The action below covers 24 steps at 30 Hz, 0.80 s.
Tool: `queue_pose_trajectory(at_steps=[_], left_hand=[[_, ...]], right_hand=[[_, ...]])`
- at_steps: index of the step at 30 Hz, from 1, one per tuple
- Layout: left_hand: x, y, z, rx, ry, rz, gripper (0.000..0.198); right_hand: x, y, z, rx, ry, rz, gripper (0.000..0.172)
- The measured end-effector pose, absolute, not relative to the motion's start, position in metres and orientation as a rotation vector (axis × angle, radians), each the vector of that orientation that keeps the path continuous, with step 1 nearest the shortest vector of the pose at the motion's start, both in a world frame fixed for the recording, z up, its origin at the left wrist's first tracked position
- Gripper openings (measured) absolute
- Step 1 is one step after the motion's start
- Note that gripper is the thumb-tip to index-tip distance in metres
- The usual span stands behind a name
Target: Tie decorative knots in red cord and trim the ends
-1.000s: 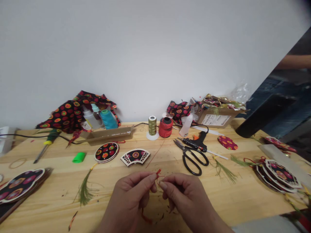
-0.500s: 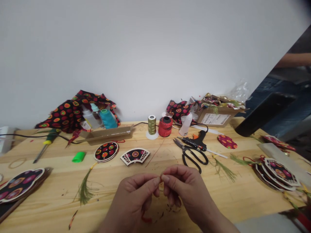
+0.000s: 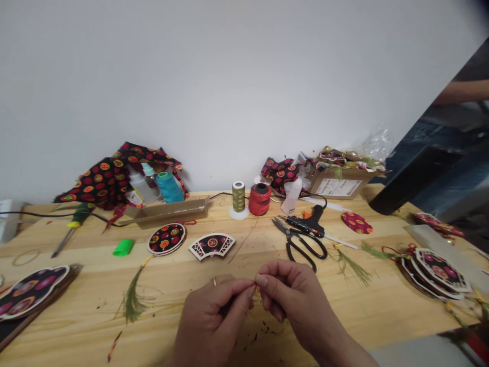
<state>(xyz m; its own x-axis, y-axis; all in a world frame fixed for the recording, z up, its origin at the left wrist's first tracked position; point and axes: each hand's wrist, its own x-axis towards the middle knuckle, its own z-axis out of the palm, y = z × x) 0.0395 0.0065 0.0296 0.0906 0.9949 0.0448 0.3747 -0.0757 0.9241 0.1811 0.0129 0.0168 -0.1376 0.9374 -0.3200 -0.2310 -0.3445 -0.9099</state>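
Note:
My left hand (image 3: 214, 318) and my right hand (image 3: 292, 300) meet low in the middle of the view, just above the wooden table (image 3: 382, 311). Both are closed in a pinch, fingertips touching, on a thin red cord (image 3: 254, 286); only a short bit of it shows between them. A small gold piece (image 3: 214, 281) sticks up from the left hand's fingers. A fan-shaped ornament (image 3: 213, 245) and an oval ornament (image 3: 167, 238), both with black patterned cloth, lie just beyond the hands.
Black scissors (image 3: 301, 243) and a glue gun (image 3: 310, 223) lie right of centre. Thread spools (image 3: 239, 198), a red cord spool (image 3: 260, 199), bottles and patterned cloth (image 3: 110, 178) line the wall. Ornament stacks sit at far left (image 3: 30, 289) and right (image 3: 435, 269). Another person's arm (image 3: 462, 92) shows at the right.
The red cord end that stuck up between my fingertips is now drawn in. My right hand rose slightly and my left hand turned inward, knuckles up.

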Motion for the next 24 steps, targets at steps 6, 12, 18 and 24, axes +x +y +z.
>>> queue_pose_trajectory(at_steps=[6,12,18,24], left_hand=[[0.038,0.007,0.028,1.462,1.443,1.052,0.011],[0.034,0.014,0.027,1.226,1.538,1.021,0.009],[0.033,0.014,0.024,1.185,1.492,1.058,0.01],[0.031,0.014,0.017,1.201,1.47,1.043,0.012]], right_hand=[[0.178,0.008,0.012,-1.135,-0.946,1.657,0.038],[0.172,-0.006,-0.002,-1.253,-1.184,1.415,0.028],[0.166,-0.013,-0.012,-1.271,-1.554,0.935,0.022],[0.168,-0.013,-0.015,-1.249,-1.76,0.771,0.023]])
